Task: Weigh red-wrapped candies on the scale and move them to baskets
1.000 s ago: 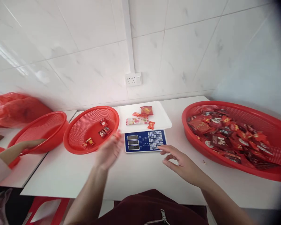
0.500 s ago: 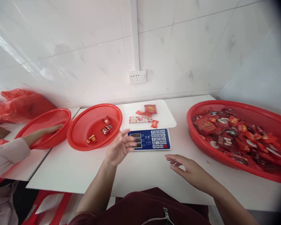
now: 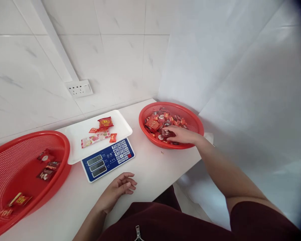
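My right hand is in the right red basket, with thumb and fingers on either side of a dark red candy packet. Around it lie several red and dark red wrapped candies. Over the white table, just in front of the blue-fronted scale, my left hand is open, its fingers loosely bent and holding nothing. On the scale's white tray rest a red square packet, a long pink-and-white packet and small red candies.
At the left stands another red basket with several wrapped candies in it. A wall socket sits behind the scale. A tiny scrap lies on the table before the right basket, near the table's right edge.
The view has turned to the right. My right hand has gone from above the table into the right basket of candies. My left hand has lowered to the front of the scale.
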Demonstrator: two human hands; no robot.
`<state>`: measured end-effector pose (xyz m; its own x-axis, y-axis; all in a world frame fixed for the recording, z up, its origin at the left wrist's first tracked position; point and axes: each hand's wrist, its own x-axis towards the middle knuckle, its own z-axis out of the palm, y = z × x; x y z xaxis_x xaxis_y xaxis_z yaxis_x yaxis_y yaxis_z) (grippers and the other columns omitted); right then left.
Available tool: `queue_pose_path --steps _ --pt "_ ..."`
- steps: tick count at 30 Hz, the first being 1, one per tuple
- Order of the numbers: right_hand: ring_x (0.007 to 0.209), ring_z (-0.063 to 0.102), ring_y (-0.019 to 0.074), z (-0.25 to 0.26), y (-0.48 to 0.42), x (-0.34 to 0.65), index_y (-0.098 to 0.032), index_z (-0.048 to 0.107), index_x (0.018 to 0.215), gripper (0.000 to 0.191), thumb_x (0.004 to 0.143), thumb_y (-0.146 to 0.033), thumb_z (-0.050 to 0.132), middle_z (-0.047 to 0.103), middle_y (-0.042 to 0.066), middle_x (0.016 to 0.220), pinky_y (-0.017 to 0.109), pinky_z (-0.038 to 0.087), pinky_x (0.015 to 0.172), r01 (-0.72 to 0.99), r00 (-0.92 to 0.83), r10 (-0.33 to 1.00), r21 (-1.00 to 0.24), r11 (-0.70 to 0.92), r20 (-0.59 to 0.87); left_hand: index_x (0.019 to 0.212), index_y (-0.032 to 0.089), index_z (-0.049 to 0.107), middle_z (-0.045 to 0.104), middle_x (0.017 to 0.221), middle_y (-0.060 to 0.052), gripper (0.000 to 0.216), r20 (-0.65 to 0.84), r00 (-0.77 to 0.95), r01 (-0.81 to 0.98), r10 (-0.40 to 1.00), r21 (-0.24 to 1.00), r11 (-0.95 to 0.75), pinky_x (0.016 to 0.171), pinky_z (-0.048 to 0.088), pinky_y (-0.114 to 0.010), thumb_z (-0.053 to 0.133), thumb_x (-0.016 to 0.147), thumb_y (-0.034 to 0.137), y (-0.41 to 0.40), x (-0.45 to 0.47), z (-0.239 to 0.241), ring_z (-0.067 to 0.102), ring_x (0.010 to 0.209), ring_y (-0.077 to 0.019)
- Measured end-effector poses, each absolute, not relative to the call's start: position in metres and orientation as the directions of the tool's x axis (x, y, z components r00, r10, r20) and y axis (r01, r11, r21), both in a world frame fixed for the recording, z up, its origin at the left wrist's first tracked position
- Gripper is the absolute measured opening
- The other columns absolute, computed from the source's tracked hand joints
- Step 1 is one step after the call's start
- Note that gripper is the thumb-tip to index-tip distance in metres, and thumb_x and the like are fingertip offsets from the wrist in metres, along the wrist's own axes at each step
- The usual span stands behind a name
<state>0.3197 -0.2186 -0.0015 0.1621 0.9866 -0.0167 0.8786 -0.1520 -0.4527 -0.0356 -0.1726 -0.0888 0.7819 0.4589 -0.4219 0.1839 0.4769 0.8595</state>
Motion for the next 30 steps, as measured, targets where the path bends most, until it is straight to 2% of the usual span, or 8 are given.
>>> queue_pose_path --steps 3,6,9,11,15,21,26,30 --pt "0.092 0.062 0.0172 -0.010 -0.210 0.328 -0.023 0.063 0.109 0.040 0.069 -0.022 0.069 0.059 0.005 0.119 0.023 0.047 0.076 0.901 0.143 0.986 -0.400 -0.167 -0.090 0.102 0.036 0.062 0.065 0.096 0.001 0.024 -0.426 0.794 0.182 0.434 0.847 0.499 0.083 0.045 -0.034 0.062 0.078 0.038 -0.174 -0.035 -0.095 0.058 0.091 -0.0190" --pt "0.075 0.061 0.0093 -0.011 -0.204 0.332 -0.017 0.065 0.095 0.018 0.080 -0.018 0.055 0.066 0.002 0.097 0.019 0.043 0.069 0.886 0.225 0.973 -0.403 -0.228 -0.057 0.100 0.039 0.062 0.065 0.095 0.002 0.022 -0.418 0.792 0.178 0.444 0.855 0.488 0.084 0.044 -0.036 0.062 0.078 0.039 -0.174 -0.036 -0.097 0.058 0.092 -0.0203" --pt "0.064 0.059 0.0074 -0.004 -0.199 0.340 -0.015 0.061 0.100 0.021 0.087 -0.021 0.045 0.067 0.001 0.085 0.019 0.041 0.065 0.855 0.326 0.945 -0.423 -0.301 -0.014 0.100 0.038 0.063 0.065 0.095 0.001 0.023 -0.428 0.775 0.177 0.466 0.854 0.489 0.084 0.044 -0.037 0.063 0.077 0.040 -0.172 -0.037 -0.097 0.058 0.092 -0.0215" --pt "0.068 0.060 0.0103 0.002 -0.197 0.345 -0.013 0.058 0.104 0.025 0.087 -0.027 0.047 0.067 0.005 0.089 0.021 0.042 0.066 0.827 0.399 0.916 -0.444 -0.344 0.033 0.101 0.036 0.063 0.065 0.095 0.000 0.026 -0.436 0.767 0.174 0.470 0.848 0.501 0.084 0.045 -0.035 0.064 0.076 0.041 -0.171 -0.038 -0.097 0.058 0.092 -0.0208" --pt "0.091 0.059 0.0191 0.008 -0.196 0.345 -0.010 0.058 0.099 0.031 0.084 -0.036 0.053 0.064 0.011 0.102 0.025 0.043 0.073 0.771 0.476 0.874 -0.526 -0.358 0.103 0.101 0.036 0.063 0.065 0.095 0.001 0.024 -0.433 0.777 0.157 0.457 0.837 0.525 0.082 0.045 -0.033 0.064 0.077 0.039 -0.170 -0.038 -0.098 0.059 0.089 -0.0183" --pt "0.084 0.064 0.0154 0.006 -0.195 0.336 -0.009 0.054 0.107 0.034 0.089 -0.036 0.046 0.065 0.013 0.105 0.019 0.048 0.058 0.492 0.447 0.890 -0.808 -0.324 -0.085 0.099 0.036 0.064 0.066 0.094 0.000 0.023 -0.420 0.779 0.145 0.466 0.843 0.517 0.083 0.046 -0.038 0.064 0.076 0.039 -0.169 -0.037 -0.099 0.060 0.089 -0.0228" --pt "0.097 0.062 0.0189 0.001 -0.194 0.327 -0.008 0.051 0.113 0.038 0.088 -0.035 0.049 0.054 0.020 0.123 0.021 0.052 0.059 0.348 0.463 0.877 -0.884 -0.313 -0.128 0.096 0.044 0.063 0.067 0.096 0.004 0.018 -0.379 0.800 0.133 0.465 0.867 0.480 0.088 0.043 -0.040 0.058 0.081 0.036 -0.172 -0.037 -0.084 0.060 0.094 -0.0230" --pt "0.091 0.063 0.0196 0.001 -0.196 0.320 -0.015 0.059 0.098 0.032 0.081 -0.042 0.058 0.060 0.016 0.115 0.019 0.046 0.049 0.235 0.591 0.794 -0.913 -0.333 -0.138 0.095 0.041 0.064 0.068 0.094 0.002 0.016 -0.372 0.783 0.102 0.498 0.868 0.486 0.087 0.044 -0.041 0.058 0.081 0.034 -0.177 -0.037 -0.075 0.061 0.092 -0.0232"
